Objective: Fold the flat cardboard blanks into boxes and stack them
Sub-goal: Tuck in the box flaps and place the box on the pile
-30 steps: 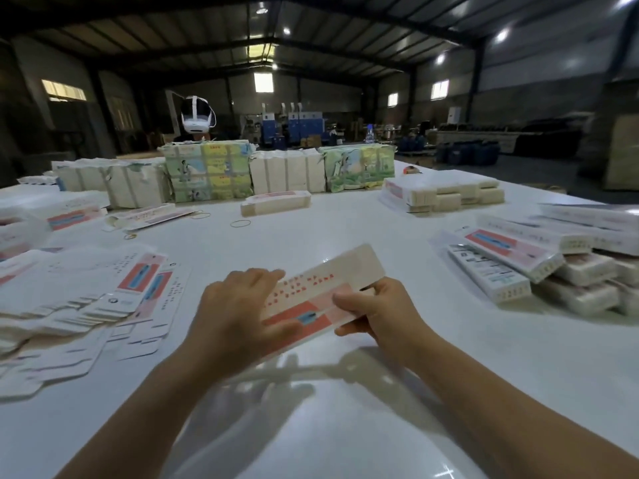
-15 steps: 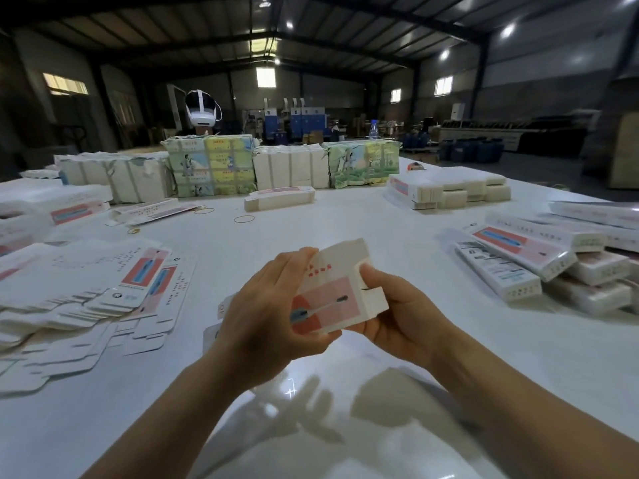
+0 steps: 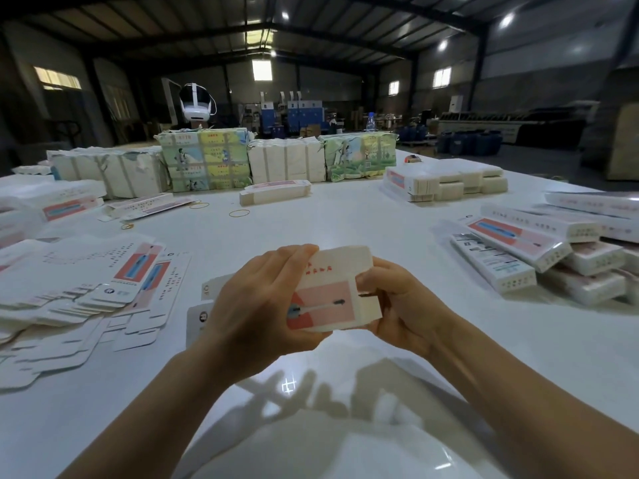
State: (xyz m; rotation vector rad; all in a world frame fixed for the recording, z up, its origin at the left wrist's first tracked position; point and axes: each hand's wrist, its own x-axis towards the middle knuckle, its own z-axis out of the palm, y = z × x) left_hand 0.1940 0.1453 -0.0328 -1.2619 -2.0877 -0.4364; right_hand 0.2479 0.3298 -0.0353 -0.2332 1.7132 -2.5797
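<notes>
Center frame: carton blank [image 3: 328, 292] held above the table [image 3: 345, 219], long axis running left-right. Left hand [image 3: 256, 305] wraps its left part, right hand [image 3: 394, 305] pinches the right end. End flap nearest the right hand. Folded boxes [image 3: 539, 250] right of frame.

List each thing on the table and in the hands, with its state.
carton: partly folded, held above the table
left hand: grips carton
right hand: grips carton
flat blanks: unfolded, loose heap
finished boxes: folded, stacked
wrapped bundles: strapped, unopened
</notes>
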